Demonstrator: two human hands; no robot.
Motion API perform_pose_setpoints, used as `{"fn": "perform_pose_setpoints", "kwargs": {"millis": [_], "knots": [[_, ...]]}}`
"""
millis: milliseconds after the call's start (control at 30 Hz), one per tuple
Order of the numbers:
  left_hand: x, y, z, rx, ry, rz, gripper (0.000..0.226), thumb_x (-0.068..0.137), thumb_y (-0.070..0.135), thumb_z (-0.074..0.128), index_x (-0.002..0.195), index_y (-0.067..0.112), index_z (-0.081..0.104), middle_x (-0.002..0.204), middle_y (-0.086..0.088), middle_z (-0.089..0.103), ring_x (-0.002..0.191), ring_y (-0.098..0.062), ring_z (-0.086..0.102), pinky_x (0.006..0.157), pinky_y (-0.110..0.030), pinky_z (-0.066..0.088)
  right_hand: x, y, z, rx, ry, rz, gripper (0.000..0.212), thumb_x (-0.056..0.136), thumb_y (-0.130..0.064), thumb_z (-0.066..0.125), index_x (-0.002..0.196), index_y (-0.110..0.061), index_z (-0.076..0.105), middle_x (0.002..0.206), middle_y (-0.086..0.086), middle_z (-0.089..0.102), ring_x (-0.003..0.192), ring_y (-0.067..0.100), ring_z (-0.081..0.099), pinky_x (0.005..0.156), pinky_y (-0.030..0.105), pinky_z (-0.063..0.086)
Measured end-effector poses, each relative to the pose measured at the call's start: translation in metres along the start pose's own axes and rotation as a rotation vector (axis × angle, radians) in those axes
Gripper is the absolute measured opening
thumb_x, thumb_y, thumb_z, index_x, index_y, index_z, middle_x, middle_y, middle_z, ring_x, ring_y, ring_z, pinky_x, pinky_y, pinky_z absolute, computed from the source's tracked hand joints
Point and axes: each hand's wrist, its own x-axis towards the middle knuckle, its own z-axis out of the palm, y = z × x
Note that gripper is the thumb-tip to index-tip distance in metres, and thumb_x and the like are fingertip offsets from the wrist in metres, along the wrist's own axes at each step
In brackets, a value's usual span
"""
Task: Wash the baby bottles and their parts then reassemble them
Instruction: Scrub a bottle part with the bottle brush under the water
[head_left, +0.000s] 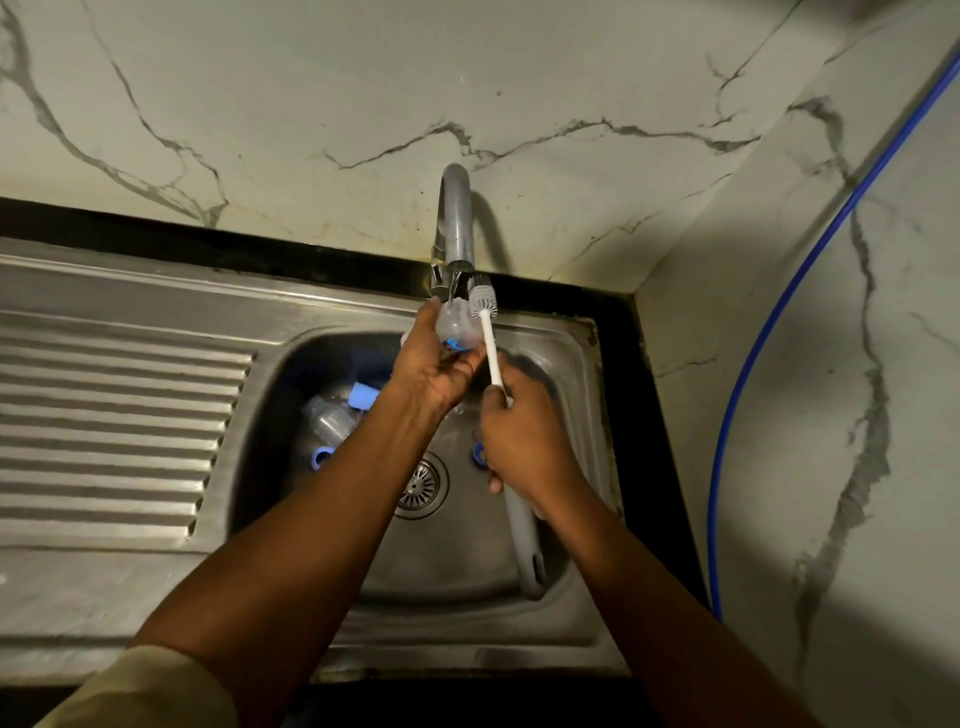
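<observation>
Where held under the tap spout, baby bottle (457, 327): clear with blue print, raised above the sink basin, gripped in the left hand (431, 364); upper end unclear
left hand: fingers and thumb curled round the lower part of the baby bottle
right hand (524, 436): clenched round the bottle brush (491, 348), at the join of white stem and grey handle
bottle brush: grey bristled head up just beside the baby bottle, outside it, right of the spout; grey handle sticks out below the right hand, over the basin
tap (457, 223): chrome gooseneck, rises at the back rim and curves forward; thin stream of water at its mouth, onto the baby bottle
sink basin (571, 343): stainless steel, with a round strainer (423, 483) at the bottom, partly hidden by the left forearm
basin, left side: second bottle (330, 415), clear, lying down; light-blue cap (363, 395) just behind it; blue ring (322, 456) near its front
basin, right side: blue part (478, 453), mostly hidden beside the right hand
drainboard (104, 415): ribbed steel, left of the basin
wall (363, 104): white marble with grey veins, behind and to the right
hose (779, 322): blue, runs down the right wall
sleeve (145, 691): pale, on the left arm, lower left corner
</observation>
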Motion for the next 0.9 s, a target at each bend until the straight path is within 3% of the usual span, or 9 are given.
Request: {"fn": "perform_pose_setpoints", "kwargs": {"millis": [67, 167, 300, 367, 500, 633, 733, 833, 900], "knots": [[0.0, 0.007, 0.003, -0.029, 0.007, 0.021, 0.042, 0.095, 0.032, 0.065, 0.119, -0.002, 0.058, 0.104, -0.022, 0.066, 0.097, -0.028, 0.067, 0.096, -0.04, 0.056, -0.006, -0.001, 0.0, -0.006, -0.027, -0.005, 0.048, 0.105, -0.021, 0.038, 0.15, -0.038, 0.039, 0.089, 0.008, 0.058, 0.044, 0.01, 0.055, 0.037, 0.024, 0.046], [0.009, 0.022, 0.002, -0.098, 0.032, 0.036, 0.042, 0.096, 0.034, 0.063, 0.119, 0.0, 0.058, 0.092, -0.019, 0.065, 0.082, -0.026, 0.066, 0.084, -0.038, 0.059, -0.03, -0.002, 0.002, -0.077, -0.116, 0.016, 0.049, 0.105, -0.024, 0.038, 0.151, -0.042, 0.034, 0.097, 0.016, 0.064, 0.054, 0.017, 0.061, 0.036, 0.027, 0.049], [0.0, 0.01, 0.007, -0.005, -0.015, 0.049, 0.034, 0.096, 0.028, 0.064, 0.11, -0.002, 0.061, 0.102, -0.023, 0.067, 0.093, -0.03, 0.067, 0.096, -0.042, 0.056, -0.003, -0.005, 0.002, -0.002, 0.011, 0.007, 0.045, 0.105, -0.021, 0.038, 0.148, -0.034, 0.043, 0.093, 0.012, 0.064, 0.055, 0.019, 0.062, 0.039, 0.029, 0.051], [-0.005, 0.012, 0.01, -0.051, -0.015, 0.043, 0.035, 0.096, 0.028, 0.061, 0.11, -0.004, 0.06, 0.098, -0.024, 0.066, 0.09, -0.031, 0.066, 0.093, -0.041, 0.057, -0.005, -0.007, 0.0, 0.017, -0.019, 0.014, 0.045, 0.105, -0.02, 0.038, 0.147, -0.035, 0.042, 0.089, 0.008, 0.059, 0.052, 0.017, 0.06, 0.039, 0.026, 0.048], [-0.002, 0.024, 0.003, -0.235, -0.042, 0.038, 0.047, 0.096, 0.028, 0.056, 0.129, -0.005, 0.051, 0.111, -0.022, 0.061, 0.097, -0.031, 0.063, 0.095, -0.04, 0.054, -0.033, -0.002, 0.004, -0.003, -0.113, 0.042, 0.045, 0.104, -0.025, 0.04, 0.146, -0.041, 0.042, 0.091, 0.012, 0.061, 0.053, 0.018, 0.06, 0.036, 0.025, 0.047], [-0.004, 0.013, -0.008, -0.224, -0.115, -0.037, 0.051, 0.095, 0.033, 0.061, 0.131, -0.002, 0.051, 0.119, -0.027, 0.062, 0.107, -0.039, 0.064, 0.098, -0.048, 0.053, -0.011, 0.001, 0.009, 0.075, 0.001, 0.009, 0.049, 0.102, -0.026, 0.038, 0.148, -0.043, 0.038, 0.081, 0.007, 0.057, 0.058, 0.018, 0.058, 0.049, 0.042, 0.058], [-0.002, 0.021, -0.012, -0.229, -0.135, -0.082, 0.049, 0.093, 0.037, 0.056, 0.125, -0.001, 0.054, 0.109, -0.024, 0.063, 0.096, -0.034, 0.064, 0.084, -0.046, 0.053, -0.023, 0.004, 0.008, 0.09, -0.121, 0.038, 0.047, 0.104, -0.024, 0.039, 0.147, -0.044, 0.038, 0.075, -0.002, 0.053, 0.047, 0.008, 0.054, 0.041, 0.028, 0.049], [-0.001, 0.035, -0.017, -0.047, -0.085, -0.077, 0.045, 0.096, 0.038, 0.05, 0.115, -0.002, 0.059, 0.098, -0.022, 0.067, 0.089, -0.03, 0.066, 0.077, -0.043, 0.058, -0.03, 0.009, 0.002, 0.113, -0.15, 0.055, 0.051, 0.105, -0.022, 0.04, 0.15, -0.044, 0.034, 0.075, -0.004, 0.053, 0.043, 0.007, 0.052, 0.038, 0.023, 0.044], [-0.001, 0.041, -0.02, 0.259, -0.051, -0.095, 0.047, 0.094, 0.042, 0.056, 0.116, 0.0, 0.06, 0.098, -0.019, 0.066, 0.084, -0.026, 0.064, 0.066, -0.036, 0.061, -0.024, 0.012, -0.003, 0.143, -0.117, 0.053, 0.052, 0.104, -0.021, 0.041, 0.151, -0.042, 0.036, 0.075, -0.001, 0.056, 0.038, 0.008, 0.05, 0.04, 0.025, 0.044]]}}
